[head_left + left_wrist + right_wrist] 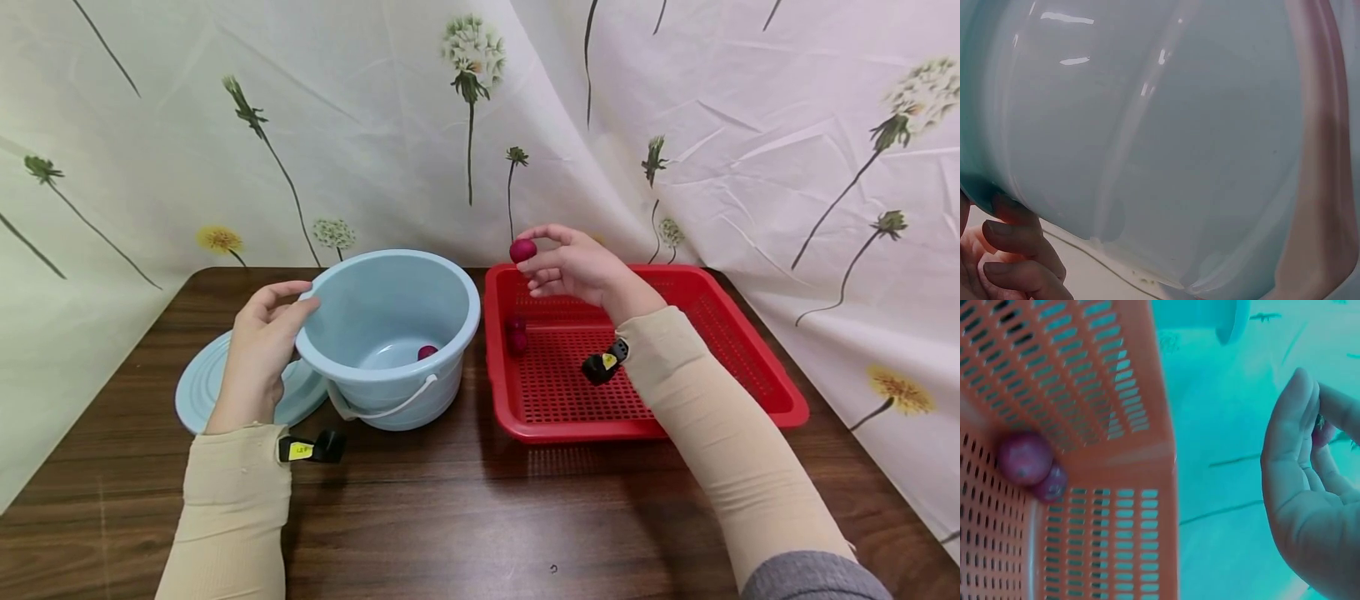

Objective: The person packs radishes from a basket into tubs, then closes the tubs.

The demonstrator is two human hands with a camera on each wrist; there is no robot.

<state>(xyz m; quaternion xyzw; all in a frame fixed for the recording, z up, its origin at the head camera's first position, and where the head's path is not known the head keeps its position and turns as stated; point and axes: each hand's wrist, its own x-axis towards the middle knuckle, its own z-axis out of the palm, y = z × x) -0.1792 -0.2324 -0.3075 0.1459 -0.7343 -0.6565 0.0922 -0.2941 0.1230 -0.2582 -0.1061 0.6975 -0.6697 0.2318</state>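
In the head view my right hand [573,267] pinches a small, round, magenta-red radish [522,250] between thumb and fingertips, above the back left edge of the red basket [645,429]. Two more radishes [518,340] lie at the basket's left side; the right wrist view shows these radishes [1025,457] against each other in a corner. My left hand [258,342] grips the left rim of the light blue bucket [405,398] between thumb and fingers. Inside the bucket, one radish [427,352] lies on the bottom, partly hidden by the front rim.
A light blue lid [198,387] lies on the wooden table [420,517] left of the bucket, partly behind my left forearm. The bucket's white handle [397,407] hangs down in front. Behind the table hangs a white cloth [375,125] printed with dandelions.
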